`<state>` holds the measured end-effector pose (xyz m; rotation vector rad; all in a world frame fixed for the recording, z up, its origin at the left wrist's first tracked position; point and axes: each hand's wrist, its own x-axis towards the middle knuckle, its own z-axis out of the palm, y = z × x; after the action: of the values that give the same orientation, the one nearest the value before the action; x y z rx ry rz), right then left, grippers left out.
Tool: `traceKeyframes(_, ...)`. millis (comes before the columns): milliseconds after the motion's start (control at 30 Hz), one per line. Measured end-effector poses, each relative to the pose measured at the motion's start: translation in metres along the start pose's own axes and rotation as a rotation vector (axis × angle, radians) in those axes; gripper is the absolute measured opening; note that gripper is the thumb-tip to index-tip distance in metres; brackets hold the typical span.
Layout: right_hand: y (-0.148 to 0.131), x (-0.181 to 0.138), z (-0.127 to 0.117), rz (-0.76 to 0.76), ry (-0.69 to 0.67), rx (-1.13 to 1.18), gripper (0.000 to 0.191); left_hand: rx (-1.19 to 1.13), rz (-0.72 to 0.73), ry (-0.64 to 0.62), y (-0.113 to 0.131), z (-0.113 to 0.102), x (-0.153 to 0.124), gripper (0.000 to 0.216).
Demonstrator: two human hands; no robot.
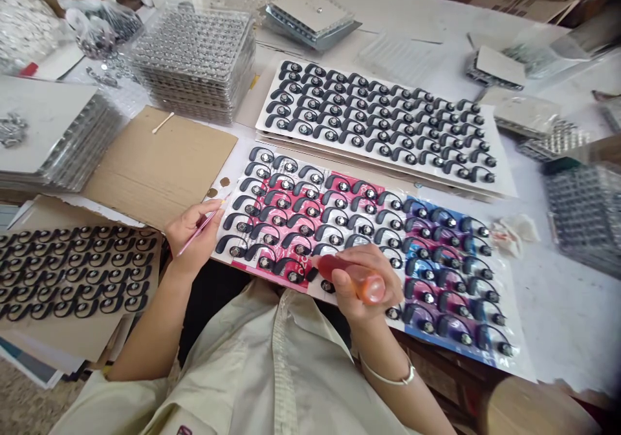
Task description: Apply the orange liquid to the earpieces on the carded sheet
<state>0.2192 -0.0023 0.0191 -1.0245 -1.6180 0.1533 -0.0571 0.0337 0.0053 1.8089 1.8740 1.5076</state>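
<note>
Here the left hand [191, 228] hung over the near left corner of the long sheet [520, 352], fingers curled nearly closed around a slim pink stick [198, 231], its pale tip angled up and away. Across the sheet, the right hand [358, 309] had fingers and thumb wrapped around a red-orange bottle [345, 270], its narrow end pointing left, low over the nearest rows!

And those rows were crowded: dark curved pieces [237, 251], each with a shiny round stud at its end, spread over pink, white and blue-purple print directly in front of the person. Just beyond lay a white board [502, 178] carrying more of the same, and at the far left, a brown board [154, 264] did likewise. A cotton swab [163, 123] rested on the cardboard [165, 170], with a tall stack of clear trays [194, 53] behind it, and crumpled tissue [517, 236] sat beside the sheet's right edge.
</note>
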Motion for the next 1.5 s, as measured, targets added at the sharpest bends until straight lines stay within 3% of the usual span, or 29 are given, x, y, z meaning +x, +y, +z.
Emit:
traceKeyframes(333,-0.002,0.002,0.003,-0.055,-0.027,-0.010,0.016,-0.017,-0.076,-0.011,-0.005,0.001,-0.005,0.019)
traceKeyframes(1233,-0.007,0.000,0.005,-0.234,-0.092,-0.132,0.029,0.004,-0.063,-0.039,-0.004,0.001,-0.005,0.019)
traceKeyframes(1400,-0.008,-0.002,0.007,-0.273,-0.097,-0.125,0.029,-0.011,-0.036,-0.033,-0.005,0.002,-0.003,0.017)
traceKeyframes(1500,-0.008,-0.003,0.008,-0.275,-0.105,-0.103,0.031,-0.010,0.093,0.009,0.006,-0.003,-0.005,0.012)
